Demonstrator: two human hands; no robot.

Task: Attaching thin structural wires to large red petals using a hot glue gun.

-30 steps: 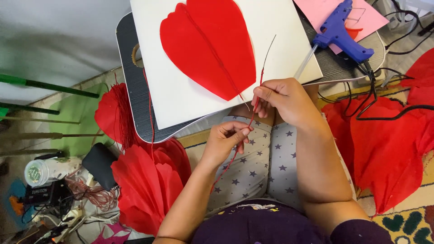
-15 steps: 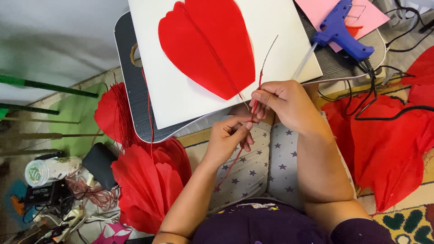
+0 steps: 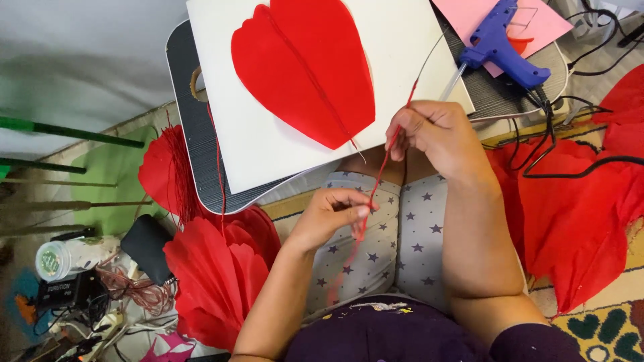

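I see the right hand (image 3: pixel 439 134) pinching a thin red wire (image 3: pixel 380 175) near its top. The left hand (image 3: pixel 331 216) pinches the same wire lower down, over the lap. The wire runs straight between the two grips, and its bare grey tip sticks up past the right fingers. Just above the right hand lies a white board (image 3: pixel 268 154) with a big red paper petal (image 3: pixel 305 67) on it. A blue glue gun (image 3: pixel 500 47) rests up and to the right of that hand. More red petals (image 3: pixel 215 268) lie left of the lower grip.
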